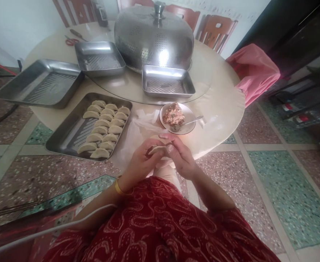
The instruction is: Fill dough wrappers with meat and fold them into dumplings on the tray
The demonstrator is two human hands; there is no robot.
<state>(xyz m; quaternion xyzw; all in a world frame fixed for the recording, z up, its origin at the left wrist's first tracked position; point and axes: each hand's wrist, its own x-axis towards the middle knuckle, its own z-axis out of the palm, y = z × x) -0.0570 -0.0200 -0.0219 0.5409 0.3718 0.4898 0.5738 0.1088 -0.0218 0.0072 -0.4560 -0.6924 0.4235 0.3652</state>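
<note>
A pale, half-folded dough dumpling (158,149) sits pinched between both hands just above the person's lap, near the round table's edge (225,109). The left hand (140,162) cups it from below; the right hand (180,156) grips its rim with thumb and fingertips.

- The dumpling (158,149) is small, pale and soft. It is folded over into a half-moon shape.
- It lies flat on its side, with its long edge running left to right.
- It sits up in the air, just past the near edge of the counter (225,105), below the little plate of meat filling (173,115).
- Only its top edge shows. The rest is hidden.
</note>
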